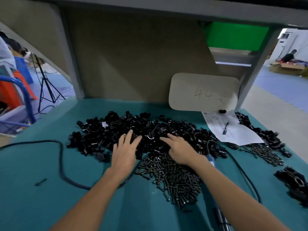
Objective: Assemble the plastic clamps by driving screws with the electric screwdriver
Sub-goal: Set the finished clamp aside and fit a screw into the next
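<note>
While splayed, hands on clamps.

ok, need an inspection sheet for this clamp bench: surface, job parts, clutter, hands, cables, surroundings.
Surface: teal mat, centre covered by parts.
Job's things: clamp heap mid-mat; screw pile in front of it; smaller screw pile at right; electric screwdriver lying partly under the right forearm; dark clamp pieces at the right edge, assembled or not unclear.
Clutter: paper sheet with a pen on it; board marked 44 at the back.
Grippers: left hand and right hand flat on the clamp heap, fingers extended, holding nothing.
Cables: black cable looping across the mat's left; second cable curving right of the screws.
Surroundings: tripod at left; person by boxes, far right.
</note>
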The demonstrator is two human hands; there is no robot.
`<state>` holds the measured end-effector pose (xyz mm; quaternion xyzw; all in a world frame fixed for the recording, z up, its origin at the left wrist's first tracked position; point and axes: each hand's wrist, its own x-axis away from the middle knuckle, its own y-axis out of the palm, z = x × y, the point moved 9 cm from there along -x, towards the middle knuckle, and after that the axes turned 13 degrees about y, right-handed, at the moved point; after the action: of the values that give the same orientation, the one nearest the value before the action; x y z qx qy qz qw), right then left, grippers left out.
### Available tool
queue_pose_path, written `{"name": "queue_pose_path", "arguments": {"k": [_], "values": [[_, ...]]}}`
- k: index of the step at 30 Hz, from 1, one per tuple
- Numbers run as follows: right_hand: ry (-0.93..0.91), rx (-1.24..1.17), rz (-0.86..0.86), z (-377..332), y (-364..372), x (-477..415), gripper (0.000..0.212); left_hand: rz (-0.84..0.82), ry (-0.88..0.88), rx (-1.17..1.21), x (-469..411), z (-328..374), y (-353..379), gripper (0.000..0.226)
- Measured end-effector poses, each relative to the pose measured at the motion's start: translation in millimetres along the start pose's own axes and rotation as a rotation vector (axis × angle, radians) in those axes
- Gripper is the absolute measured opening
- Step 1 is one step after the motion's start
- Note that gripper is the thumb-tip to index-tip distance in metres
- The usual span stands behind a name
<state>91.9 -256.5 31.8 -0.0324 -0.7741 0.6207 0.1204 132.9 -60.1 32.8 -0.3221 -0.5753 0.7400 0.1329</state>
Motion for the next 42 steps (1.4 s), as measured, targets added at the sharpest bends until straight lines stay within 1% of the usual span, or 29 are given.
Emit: {"name": "queue_pose_path", "arguments": {"k": [1, 3, 6, 8, 9, 11, 13, 14, 18, 19, 20, 21, 23, 24, 25, 26, 27, 28, 29, 30, 31, 32, 34, 35, 36, 39, 42], "values": [[0.021, 0.06, -0.006, -2.8, 6.4, -4.8, 0.065, -0.044, 0.035, -0.022, -4.1, -1.9, 5.7, 0.079], [0.048, 0.1, 0.087, -3.0, 3.9, -9.8, 0.06, -0.041, 0.09, 0.018, -7.8, -6.1, 7.8, 0.069], [0.08, 0.048, 0.241, 6.2, -13.1, -9.3, 0.034, 0.076, 0.079, 0.22, -6.0, -17.1, -1.5, 0.054], [0.102, 0.034, 0.241, 16.8, -14.2, -8.8, 0.028, 0.145, 0.013, 0.324, -2.3, -26.6, -8.6, 0.044], [0.108, 0.011, 0.201, 20.7, -11.1, -8.8, 0.032, 0.172, -0.023, 0.366, -1.0, -30.6, -11.9, 0.037], [0.091, -0.001, 0.118, 20.0, -2.3, -6.6, 0.048, 0.219, -0.062, 0.433, 2.0, -33.9, -18.2, 0.021], [0.075, 0.065, 0.099, 12.0, 4.2, -5.5, 0.057, 0.251, -0.079, 0.492, 4.3, -32.8, -22.3, 0.007], [0.078, 0.1, 0.117, 7.7, 5.7, -5.6, 0.057, 0.269, -0.1, 0.516, 5.4, -32.7, -24.3, 0.005], [0.13, 0.162, 0.225, -2.8, -2.7, -8.7, 0.055, 0.354, -0.242, 0.595, 8.2, -42.1, -34.0, 0.015], [0.138, 0.166, 0.225, -4.5, -4.4, -10.4, 0.056, 0.341, -0.251, 0.585, 7.0, -43.3, -35.2, 0.014], [0.139, 0.177, 0.215, -6.4, -4.5, -11.6, 0.057, 0.293, -0.236, 0.585, 5.2, -42.1, -33.2, 0.008], [0.128, 0.198, 0.202, -8.9, -3.7, -12.4, 0.06, 0.196, -0.202, 0.6, 3.0, -36.8, -27.7, 0.012], [0.079, 0.256, 0.176, -15.2, 0.1, -13.2, 0.066, -0.116, -0.101, 0.601, 4.8, -18.9, -2.5, 0.038], [0.066, 0.275, 0.173, -16.9, 1.9, -13.7, 0.064, -0.24, -0.059, 0.54, 8.3, -12.8, 7.9, 0.041], [0.063, 0.28, 0.189, -18.1, 1.5, -13.9, 0.058, -0.284, -0.027, 0.471, 11.2, -9.7, 13.0, 0.038], [0.068, 0.271, 0.222, -18.8, -1.4, -13.9, 0.048, -0.277, -0.014, 0.406, 13.2, -8.6, 12.8, 0.033], [0.08, 0.253, 0.257, -18.4, -5.0, -13.7, 0.038, -0.23, -0.01, 0.358, 13.4, -9.4, 9.4, 0.029], [0.094, 0.229, 0.289, -17.3, -8.7, -13.0, 0.033, -0.174, -0.014, 0.318, 13.5, -10.6, 3.9, 0.026], [0.1, 0.205, 0.318, -16.4, -11.8, -11.7, 0.032, -0.105, -0.02, 0.307, 13.7, -12.0, -2.3, 0.025], [0.1, 0.175, 0.344, -16.0, -15.0, -9.7, 0.033, -0.046, -0.028, 0.34, 15.0, -13.0, -7.9, 0.026], [0.095, 0.131, 0.364, -16.2, -18.8, -7.2, 0.034, -0.044, -0.032, 0.403, 16.4, -12.8, -9.3, 0.028], [0.089, 0.063, 0.373, -16.9, -23.0, -3.6, 0.032, -0.124, -0.026, 0.464, 17.9, -11.0, -3.7, 0.031], [0.091, -0.124, 0.4, -15.6, -32.1, 6.9, 0.021, -0.401, 0.011, 0.49, 26.5, -4.3, 14.9, 0.044], [0.118, -0.243, 0.401, -11.7, -35.7, 13.3, 0.018, -0.489, 0.026, 0.481, 31.3, -3.4, 19.6, 0.048], [0.167, -0.377, 0.381, -5.8, -36.8, 20.8, 0.022, -0.512, 0.031, 0.485, 33.4, -4.9, 21.3, 0.049], [0.292, -0.78, 0.284, 5.2, -25.5, 49.7, 0.028, -0.368, -0.04, 0.623, 30.0, -14.2, 14.4, 0.04], [0.33, -1.138, 0.148, 1.1, 2.9, 75.8, 0.025, -0.183, -0.116, 0.734, 28.0, -20.3, 5.5, 0.026]]}}
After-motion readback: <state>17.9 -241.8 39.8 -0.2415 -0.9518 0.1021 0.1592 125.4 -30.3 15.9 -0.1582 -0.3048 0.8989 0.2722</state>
